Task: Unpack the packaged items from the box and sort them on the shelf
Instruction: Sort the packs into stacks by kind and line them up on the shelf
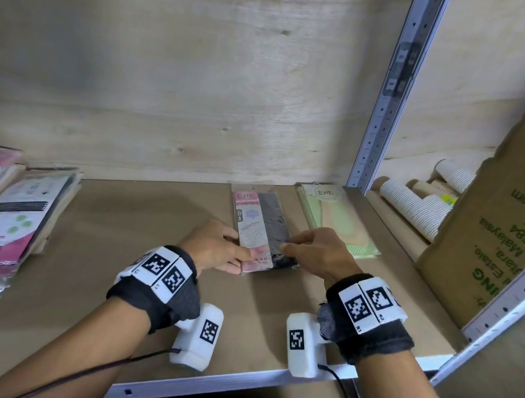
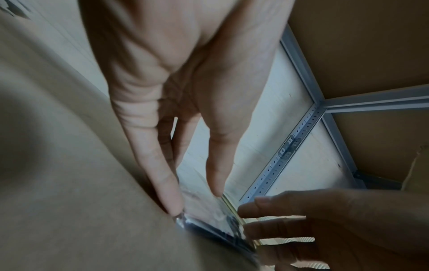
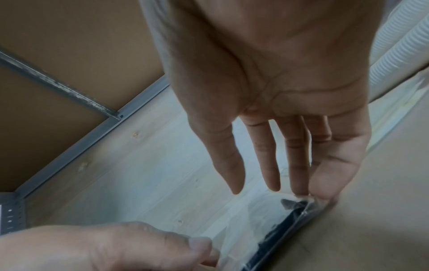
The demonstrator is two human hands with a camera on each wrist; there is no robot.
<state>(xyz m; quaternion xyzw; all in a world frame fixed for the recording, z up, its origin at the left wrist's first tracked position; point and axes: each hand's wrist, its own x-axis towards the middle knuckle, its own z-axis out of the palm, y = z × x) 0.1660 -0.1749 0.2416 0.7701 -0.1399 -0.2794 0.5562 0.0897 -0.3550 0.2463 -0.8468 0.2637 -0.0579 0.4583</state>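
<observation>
A flat packet (image 1: 259, 222) with a pink card and a black garment inside lies on the brown shelf board (image 1: 141, 248), in the middle. My left hand (image 1: 232, 260) pinches its near left corner, thumb on top and fingers below. My right hand (image 1: 291, 243) rests its straight fingertips (image 3: 299, 190) on the packet's right edge (image 3: 290, 220), with the thumb held off it. In the left wrist view the packet (image 2: 209, 210) sits flat against the board. A green packet (image 1: 334, 218) lies just to its right.
Two stacks of pink and white packets (image 1: 8, 212) lie at the shelf's left. A grey upright post (image 1: 392, 99) stands behind the green packet. Beyond it are paper cup sleeves (image 1: 420, 204) and a tilted cardboard box (image 1: 510, 223). The plywood back wall is close.
</observation>
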